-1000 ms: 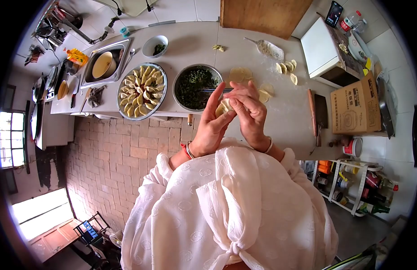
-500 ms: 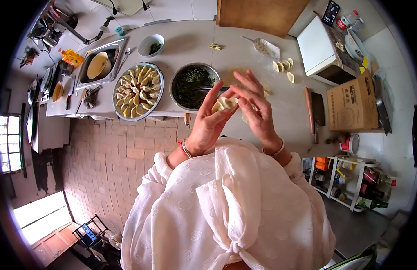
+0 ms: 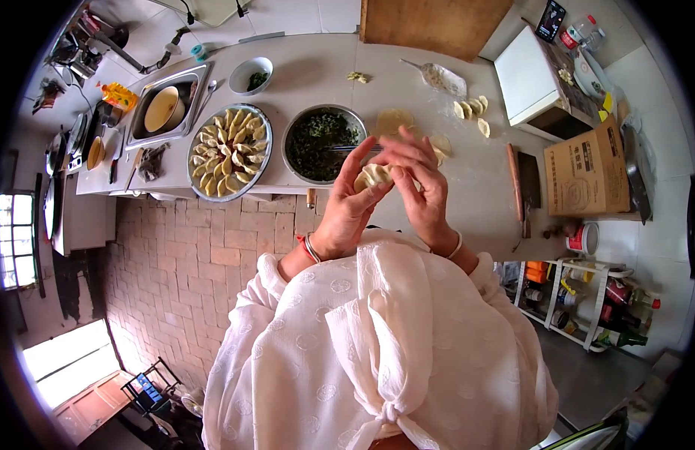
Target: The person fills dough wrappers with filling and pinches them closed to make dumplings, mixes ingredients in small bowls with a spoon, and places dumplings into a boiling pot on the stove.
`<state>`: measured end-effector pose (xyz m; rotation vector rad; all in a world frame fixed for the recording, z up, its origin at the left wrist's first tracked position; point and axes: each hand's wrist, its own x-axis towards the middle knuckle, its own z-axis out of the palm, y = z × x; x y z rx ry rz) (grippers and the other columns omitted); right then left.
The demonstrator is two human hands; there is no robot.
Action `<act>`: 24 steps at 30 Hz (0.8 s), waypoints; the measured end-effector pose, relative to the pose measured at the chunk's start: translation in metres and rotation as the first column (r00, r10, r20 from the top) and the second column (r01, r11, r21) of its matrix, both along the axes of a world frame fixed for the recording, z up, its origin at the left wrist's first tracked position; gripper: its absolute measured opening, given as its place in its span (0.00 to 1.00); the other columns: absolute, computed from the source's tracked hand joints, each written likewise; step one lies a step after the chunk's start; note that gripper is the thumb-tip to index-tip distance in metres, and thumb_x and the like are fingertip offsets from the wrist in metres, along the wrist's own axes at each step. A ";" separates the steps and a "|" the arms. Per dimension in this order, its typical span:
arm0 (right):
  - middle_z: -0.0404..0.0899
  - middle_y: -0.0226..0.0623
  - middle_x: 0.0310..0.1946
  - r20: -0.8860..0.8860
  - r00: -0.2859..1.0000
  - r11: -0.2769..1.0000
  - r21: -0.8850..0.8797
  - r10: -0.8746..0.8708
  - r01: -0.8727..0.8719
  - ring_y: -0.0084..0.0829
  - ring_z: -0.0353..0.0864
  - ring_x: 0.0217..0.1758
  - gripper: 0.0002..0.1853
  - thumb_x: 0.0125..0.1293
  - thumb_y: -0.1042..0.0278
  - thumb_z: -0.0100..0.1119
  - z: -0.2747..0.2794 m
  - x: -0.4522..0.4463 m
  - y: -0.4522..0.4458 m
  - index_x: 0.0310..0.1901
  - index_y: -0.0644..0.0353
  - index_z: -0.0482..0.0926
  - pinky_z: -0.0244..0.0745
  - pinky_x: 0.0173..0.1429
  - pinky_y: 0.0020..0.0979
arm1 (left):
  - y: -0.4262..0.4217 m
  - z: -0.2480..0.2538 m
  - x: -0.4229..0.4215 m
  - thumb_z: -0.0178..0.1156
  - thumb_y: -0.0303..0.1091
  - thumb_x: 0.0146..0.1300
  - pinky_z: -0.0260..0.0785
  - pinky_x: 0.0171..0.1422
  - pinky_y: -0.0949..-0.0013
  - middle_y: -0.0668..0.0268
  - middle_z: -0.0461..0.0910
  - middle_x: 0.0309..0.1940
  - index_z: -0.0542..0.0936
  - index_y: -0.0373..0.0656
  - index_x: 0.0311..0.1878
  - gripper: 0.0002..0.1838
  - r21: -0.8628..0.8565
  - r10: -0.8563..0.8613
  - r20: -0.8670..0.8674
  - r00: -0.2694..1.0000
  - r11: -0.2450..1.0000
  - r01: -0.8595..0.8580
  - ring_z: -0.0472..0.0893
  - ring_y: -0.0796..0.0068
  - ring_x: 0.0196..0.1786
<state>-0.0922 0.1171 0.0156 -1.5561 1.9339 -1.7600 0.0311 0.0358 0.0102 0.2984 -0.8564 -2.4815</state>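
Note:
A pale pleated dumpling (image 3: 372,176) is held up in front of my chest. My left hand (image 3: 349,214) cups it between thumb and fingers. At its right end, my right hand (image 3: 424,191) pinches the edge, its upper fingers slightly blurred. Just beyond my hands is a steel bowl (image 3: 293,163) of chopped green filling (image 3: 317,139), with chopsticks (image 3: 347,148) lying in it. Flat round wrappers, one of them a wrapper (image 3: 395,118) behind my fingers, lie on the counter, partly hidden by my right hand.
A round tray (image 3: 191,169) full of dumplings (image 3: 226,150) stands left, near a small bowl (image 3: 242,75) and the sink (image 3: 141,124). At right are a flour scoop (image 3: 443,79), several loose dough pieces (image 3: 471,107), a rolling pin (image 3: 515,180), a cleaver (image 3: 530,180) and a cardboard box (image 3: 587,172).
My right hand has turned and its fingers have curled in closer over the dumpling, uncovering more of the wrapper behind. My left hand stays nearly in place.

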 end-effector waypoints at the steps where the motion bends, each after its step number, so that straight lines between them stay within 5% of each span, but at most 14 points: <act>1: 0.78 0.35 0.58 0.062 0.998 0.999 -0.039 -0.004 0.007 0.41 0.66 0.71 0.09 0.68 0.71 0.57 0.005 0.005 -0.004 0.44 0.58 0.85 0.50 0.76 0.44 | -0.001 0.001 0.001 0.58 0.20 0.65 0.59 0.76 0.58 0.54 0.66 0.69 0.52 0.44 0.76 0.39 -0.019 0.011 0.001 1.000 1.000 -0.011 0.69 0.62 0.70; 4: 0.71 0.38 0.66 0.001 0.996 0.994 0.063 0.092 -0.092 0.45 0.60 0.75 0.12 0.67 0.71 0.57 0.002 0.000 -0.003 0.49 0.59 0.84 0.51 0.76 0.44 | 0.001 -0.002 0.000 0.56 0.19 0.66 0.61 0.74 0.60 0.54 0.63 0.71 0.54 0.44 0.76 0.37 -0.046 -0.003 -0.030 1.000 0.999 0.001 0.67 0.62 0.71; 5: 0.68 0.39 0.69 -0.059 0.983 0.979 0.122 0.171 -0.163 0.46 0.58 0.75 0.13 0.67 0.71 0.57 0.000 -0.006 -0.007 0.51 0.60 0.84 0.51 0.76 0.44 | 0.000 0.001 0.005 0.57 0.19 0.65 0.62 0.73 0.62 0.57 0.67 0.69 0.55 0.44 0.75 0.37 -0.033 0.008 0.104 0.995 0.999 -0.005 0.69 0.64 0.69; 6: 0.73 0.40 0.65 -0.031 0.976 0.973 0.083 0.218 -0.215 0.47 0.60 0.74 0.12 0.66 0.72 0.57 -0.002 -0.003 -0.011 0.49 0.62 0.83 0.51 0.76 0.44 | -0.004 -0.005 0.007 0.58 0.19 0.64 0.63 0.72 0.61 0.60 0.66 0.68 0.57 0.46 0.75 0.37 -0.203 0.048 0.179 0.983 0.979 -0.011 0.68 0.65 0.69; 7: 0.77 0.40 0.61 -0.144 0.967 0.977 0.068 0.211 -0.203 0.47 0.63 0.72 0.10 0.67 0.74 0.55 -0.004 -0.005 -0.012 0.46 0.63 0.83 0.53 0.75 0.44 | -0.002 -0.014 0.008 0.59 0.21 0.64 0.64 0.71 0.62 0.62 0.64 0.69 0.57 0.46 0.75 0.37 -0.222 0.088 0.176 0.981 0.974 -0.047 0.66 0.67 0.70; 9: 0.82 0.39 0.54 -0.078 0.979 0.982 -0.007 0.189 -0.190 0.46 0.68 0.70 0.10 0.69 0.74 0.51 -0.005 0.003 -0.006 0.43 0.65 0.84 0.52 0.75 0.46 | 0.009 -0.033 0.006 0.59 0.23 0.65 0.63 0.72 0.65 0.63 0.60 0.71 0.57 0.45 0.74 0.36 -0.138 0.076 0.028 0.997 0.988 -0.072 0.62 0.69 0.72; 11: 0.84 0.41 0.49 0.077 0.986 0.989 0.007 0.145 -0.146 0.42 0.72 0.68 0.12 0.69 0.74 0.49 -0.012 0.010 -0.011 0.43 0.66 0.84 0.46 0.78 0.47 | -0.001 -0.027 0.011 0.62 0.29 0.65 0.59 0.73 0.67 0.62 0.60 0.70 0.56 0.43 0.74 0.37 -0.554 0.177 0.170 0.970 0.831 -0.055 0.63 0.69 0.71; 12: 0.84 0.39 0.47 0.083 0.988 0.991 0.014 0.134 -0.136 0.41 0.74 0.66 0.12 0.69 0.75 0.48 -0.016 0.008 -0.011 0.41 0.66 0.84 0.45 0.79 0.47 | 0.004 -0.030 0.007 0.63 0.31 0.66 0.59 0.73 0.67 0.62 0.62 0.69 0.55 0.43 0.74 0.37 -0.270 0.070 0.106 0.992 0.962 -0.039 0.64 0.68 0.71; 14: 0.84 0.36 0.43 0.059 0.992 0.993 0.045 0.108 -0.111 0.40 0.75 0.64 0.11 0.68 0.76 0.48 -0.005 0.016 -0.015 0.39 0.66 0.83 0.44 0.79 0.47 | 0.007 -0.028 0.007 0.60 0.32 0.69 0.59 0.74 0.65 0.62 0.63 0.68 0.53 0.45 0.75 0.36 0.000 0.032 -0.064 0.997 1.000 -0.032 0.65 0.70 0.70; 19: 0.82 0.39 0.52 0.021 0.986 0.974 0.153 0.163 -0.164 0.41 0.69 0.70 0.14 0.70 0.72 0.47 -0.015 0.017 -0.027 0.47 0.66 0.83 0.45 0.79 0.46 | -0.004 -0.030 0.016 0.57 0.30 0.71 0.59 0.75 0.63 0.61 0.65 0.67 0.51 0.46 0.76 0.36 0.011 0.055 -0.060 0.997 0.998 -0.054 0.65 0.70 0.70; 22: 0.74 0.42 0.63 0.221 0.960 0.983 0.018 0.173 -0.181 0.43 0.60 0.75 0.17 0.71 0.68 0.48 0.001 0.036 -0.032 0.54 0.66 0.81 0.47 0.78 0.46 | -0.017 -0.033 0.021 0.57 0.30 0.71 0.59 0.75 0.63 0.61 0.67 0.65 0.50 0.46 0.76 0.36 -0.142 0.032 -0.022 0.999 0.989 -0.035 0.65 0.70 0.70; 24: 0.68 0.43 0.68 0.112 0.964 0.961 0.108 0.242 -0.254 0.44 0.54 0.78 0.18 0.70 0.67 0.50 0.002 0.027 -0.034 0.56 0.65 0.79 0.47 0.78 0.47 | -0.021 -0.036 0.022 0.57 0.29 0.71 0.61 0.73 0.64 0.62 0.68 0.63 0.51 0.45 0.76 0.36 -0.238 0.040 -0.009 0.999 0.970 -0.041 0.66 0.71 0.69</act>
